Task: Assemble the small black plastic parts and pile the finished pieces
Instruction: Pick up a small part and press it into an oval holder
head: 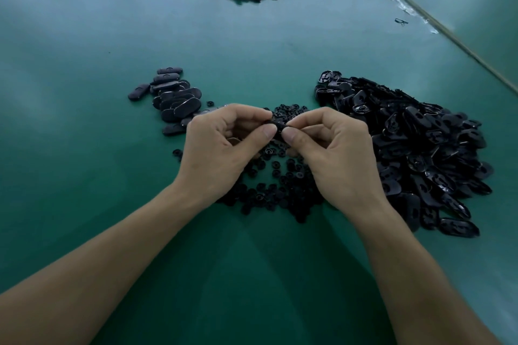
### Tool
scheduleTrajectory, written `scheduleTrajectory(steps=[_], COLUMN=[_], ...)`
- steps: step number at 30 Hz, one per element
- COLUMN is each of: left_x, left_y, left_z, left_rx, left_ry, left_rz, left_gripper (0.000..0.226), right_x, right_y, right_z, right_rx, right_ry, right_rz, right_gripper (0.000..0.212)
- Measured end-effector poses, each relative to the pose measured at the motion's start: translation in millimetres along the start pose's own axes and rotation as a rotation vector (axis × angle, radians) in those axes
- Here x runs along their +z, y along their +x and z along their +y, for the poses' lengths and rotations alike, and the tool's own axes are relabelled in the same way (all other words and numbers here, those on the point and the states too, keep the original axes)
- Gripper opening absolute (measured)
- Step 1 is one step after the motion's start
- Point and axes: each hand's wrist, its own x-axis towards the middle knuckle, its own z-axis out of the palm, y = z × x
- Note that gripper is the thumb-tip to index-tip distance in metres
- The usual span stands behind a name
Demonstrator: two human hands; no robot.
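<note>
One black part [278,124], pinched by left hand [221,148], right hand [339,157], piles [414,143] around

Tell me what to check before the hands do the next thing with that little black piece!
1. The left hand and right hand both pinch the black part: ok.
2. The part is snapped fully together: cannot tell, the hands hide it.
3. The finished pile lies left of the hands, in plain view: ok.
4. The small round pieces lie under the hands: ok.
5. The oval shells are heaped to the right: ok.
</note>
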Motion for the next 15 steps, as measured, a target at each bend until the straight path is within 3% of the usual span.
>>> scheduleTrajectory(steps=[6,9,12,15], left_x=[-2.1,-0.7,-1.0,-2.7], left_y=[0.0,-1.9,-1.6,0.2], left_z=[0.3,2.4,2.6,0.7], left_rx=[0.058,0.13,0.139,0.127], left_ry=[0.048,0.115,0.153,0.155], left_rz=[0.045,0.131,0.187,0.196], left_gripper=[0.016,0.02,0.023,0.02], right_x=[1.8,4.4,11.8,17.1], right_y=[-0.6,-2.9,-7.0,-7.6], right_z=[-0.7,0.4,1.6,0.4], right_rx=[-0.028,-0.086,-0.136,-0.132], right_ry=[0.025,-0.223,-0.606,-0.731], right_rz=[0.005,0.04,-0.074,-0.134], right_gripper=[0.01,0.015,0.024,0.028])
